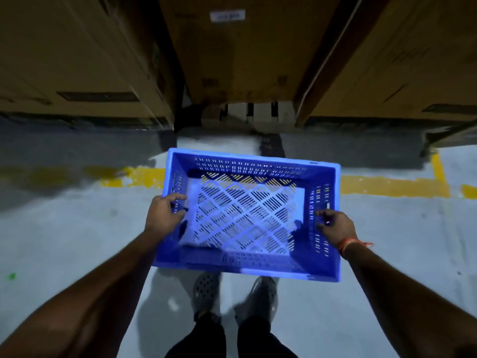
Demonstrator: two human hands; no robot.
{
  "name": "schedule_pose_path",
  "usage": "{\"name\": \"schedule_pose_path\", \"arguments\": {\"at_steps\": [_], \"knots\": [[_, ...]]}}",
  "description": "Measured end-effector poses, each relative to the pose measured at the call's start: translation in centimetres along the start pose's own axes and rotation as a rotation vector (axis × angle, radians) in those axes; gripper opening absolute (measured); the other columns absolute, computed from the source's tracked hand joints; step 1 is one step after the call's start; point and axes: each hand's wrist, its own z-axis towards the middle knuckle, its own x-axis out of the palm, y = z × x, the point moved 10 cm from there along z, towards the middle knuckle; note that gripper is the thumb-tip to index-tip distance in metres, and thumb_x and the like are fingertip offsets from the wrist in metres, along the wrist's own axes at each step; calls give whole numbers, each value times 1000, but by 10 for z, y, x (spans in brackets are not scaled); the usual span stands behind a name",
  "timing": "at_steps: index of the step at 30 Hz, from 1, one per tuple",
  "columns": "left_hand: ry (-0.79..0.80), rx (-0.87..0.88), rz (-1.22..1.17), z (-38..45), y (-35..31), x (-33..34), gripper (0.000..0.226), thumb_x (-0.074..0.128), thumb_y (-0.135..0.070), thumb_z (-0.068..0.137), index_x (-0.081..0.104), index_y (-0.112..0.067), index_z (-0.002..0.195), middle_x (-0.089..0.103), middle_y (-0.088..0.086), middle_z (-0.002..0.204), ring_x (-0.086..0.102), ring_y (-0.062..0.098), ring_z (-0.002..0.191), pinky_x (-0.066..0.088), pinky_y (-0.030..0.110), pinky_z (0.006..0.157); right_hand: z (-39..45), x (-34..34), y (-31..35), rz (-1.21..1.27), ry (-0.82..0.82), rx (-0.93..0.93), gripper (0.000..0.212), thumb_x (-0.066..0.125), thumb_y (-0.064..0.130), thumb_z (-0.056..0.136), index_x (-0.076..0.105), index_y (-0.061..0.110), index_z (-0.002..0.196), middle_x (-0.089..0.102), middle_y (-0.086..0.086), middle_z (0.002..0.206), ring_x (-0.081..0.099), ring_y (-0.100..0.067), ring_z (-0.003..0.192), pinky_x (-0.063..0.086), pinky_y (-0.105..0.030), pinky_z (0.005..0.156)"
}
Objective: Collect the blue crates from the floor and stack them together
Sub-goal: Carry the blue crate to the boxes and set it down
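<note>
Blue crate (247, 215) was held off the grey floor (77, 241), open side up, above the person's shoes (206, 293) and just short of the yellow floor line (387, 186). Left hand (162, 215) gripped its left wall; right hand (335, 228) gripped its right wall. Cardboard boxes (245, 60) stood beyond the line.

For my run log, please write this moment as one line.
stage: carrying | left hand: grips left wall | right hand: grips right wall | blue crate: empty, held above floor | other crates: none visible
</note>
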Motion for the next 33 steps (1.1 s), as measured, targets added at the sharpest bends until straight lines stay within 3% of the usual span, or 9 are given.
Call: {"name": "schedule_pose_path", "arguments": {"at_steps": [4,9,13,17,21,24,27,30,33], "knots": [[26,-13,17,37,47,42,38,72,-17,65,76,-15,103,66,10,62,58,25,53,38,6,54,54,55,-13,-14,37,8,29,72,9,75,73,22,101,72,-9,88,63,-25,79,43,-26,76],[58,-96,0,82,90,91,46,70,-23,63,75,-9,106,67,14,66,57,24,55,47,27,60,115,106,-30,-2,32,24,30,74,9,76,73,23,103,73,-10,93,66,-25,83,46,-29,79],[71,-169,-12,95,122,120,55,67,-30,60,74,-9,110,70,11,76,60,21,64,43,23,66,146,135,-36,-12,29,22,31,75,8,77,73,19,106,67,-8,87,61,-23,84,37,-24,77],[78,-199,-14,95,143,137,56,66,-30,60,73,-9,111,60,6,68,54,17,62,35,21,60,158,157,-47,-1,40,42,32,74,8,77,72,19,106,68,-9,92,58,-19,86,39,-25,80],[98,-260,-12,92,164,149,59,65,-27,55,72,-13,112,63,9,71,56,19,63,39,25,59,157,178,-54,2,85,59,33,76,10,76,71,19,108,68,-8,95,58,-18,87,38,-24,81],[133,-319,-40,89,181,158,65,69,-24,52,70,-15,116,74,14,85,69,24,72,54,31,66,155,193,-64,-2,121,91,42,80,13,72,70,19,112,69,-11,100,63,-24,89,43,-29,81],[145,-375,-81,90,205,168,68,71,-25,50,70,-17,117,74,15,95,71,23,79,55,31,69,153,194,-64,-14,119,83,45,80,14,70,70,21,113,71,-13,102,65,-26,87,47,-31,80],[164,-392,-27,81,185,159,59,76,-29,56,68,-25,114,60,18,119,70,29,92,54,31,84,145,183,-58,11,103,77,44,81,11,69,71,16,112,66,-16,105,62,-23,82,47,-27,79],[170,-363,12,65,153,141,51,75,-24,66,68,-19,116,41,19,138,54,27,118,40,23,100,131,158,-51,14,16,23,47,77,27,61,72,24,108,65,-18,109,63,-24,84,55,-36,85]]}}
